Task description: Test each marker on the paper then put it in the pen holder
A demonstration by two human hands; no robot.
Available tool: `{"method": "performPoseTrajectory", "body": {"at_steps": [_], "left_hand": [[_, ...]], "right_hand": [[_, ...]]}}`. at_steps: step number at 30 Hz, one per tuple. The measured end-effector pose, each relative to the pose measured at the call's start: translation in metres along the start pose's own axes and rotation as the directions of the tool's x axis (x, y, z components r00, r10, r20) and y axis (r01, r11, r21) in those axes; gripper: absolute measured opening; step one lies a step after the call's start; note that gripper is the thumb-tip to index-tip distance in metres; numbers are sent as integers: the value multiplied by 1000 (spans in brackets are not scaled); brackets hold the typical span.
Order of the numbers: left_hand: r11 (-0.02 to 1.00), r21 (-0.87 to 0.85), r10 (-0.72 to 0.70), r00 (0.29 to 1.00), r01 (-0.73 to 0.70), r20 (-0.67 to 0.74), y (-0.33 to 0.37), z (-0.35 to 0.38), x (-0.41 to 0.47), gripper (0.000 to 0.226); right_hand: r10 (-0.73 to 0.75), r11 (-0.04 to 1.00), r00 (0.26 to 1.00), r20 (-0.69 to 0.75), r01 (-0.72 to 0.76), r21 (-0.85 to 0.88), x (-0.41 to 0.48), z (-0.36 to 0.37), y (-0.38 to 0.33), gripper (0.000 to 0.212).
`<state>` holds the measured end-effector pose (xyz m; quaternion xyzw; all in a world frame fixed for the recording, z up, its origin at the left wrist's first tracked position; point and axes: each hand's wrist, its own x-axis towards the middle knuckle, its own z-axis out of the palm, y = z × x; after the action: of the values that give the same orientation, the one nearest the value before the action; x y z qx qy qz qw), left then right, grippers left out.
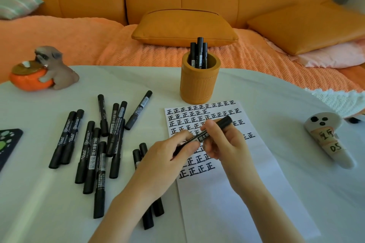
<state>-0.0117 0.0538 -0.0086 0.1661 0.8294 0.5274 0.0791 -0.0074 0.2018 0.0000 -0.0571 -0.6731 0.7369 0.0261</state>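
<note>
Head view.

- Item: marker (205,136), black barrel, slanting up to the right, over the middle rows of the paper (237,193).
- Grip: left hand (167,156) has its fingers curled round the lower-left end. Right hand (223,140) pinches the barrel just beyond, leaving the upper-right end bare. Whether the cap is on cannot be told.
- Label: white characters on black between the hands, "超大" readable.
- Paper: white sheet, rows of black "正".
- Pen holder (199,83): orange cylinder, upright at the sheet's far edge, holding three black markers (199,51).
- Loose markers (92,144): black, scattered left of the sheet on the white table (39,203). Labels read "700" and "记号笔".
- White figure (331,140), right: lettered "DS".
</note>
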Motion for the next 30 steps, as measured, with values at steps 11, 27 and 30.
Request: {"method": "performPoseTrajectory", "body": {"at_steps": [11,27,30], "left_hand": [[1000,20,4,999,-5,32,-1,2,-2,27],[997,43,-60,998,59,0,-12,-10,3,31],[998,29,-59,997,60,-56,-14,-11,4,28]], "right_hand": [[33,997,998,44,-36,71,-1,-4,0,27],[23,972,963,-267,-85,-221,-3,-44,13,35],[12,953,957,-289,-98,-286,-5,-42,16,38]]}}
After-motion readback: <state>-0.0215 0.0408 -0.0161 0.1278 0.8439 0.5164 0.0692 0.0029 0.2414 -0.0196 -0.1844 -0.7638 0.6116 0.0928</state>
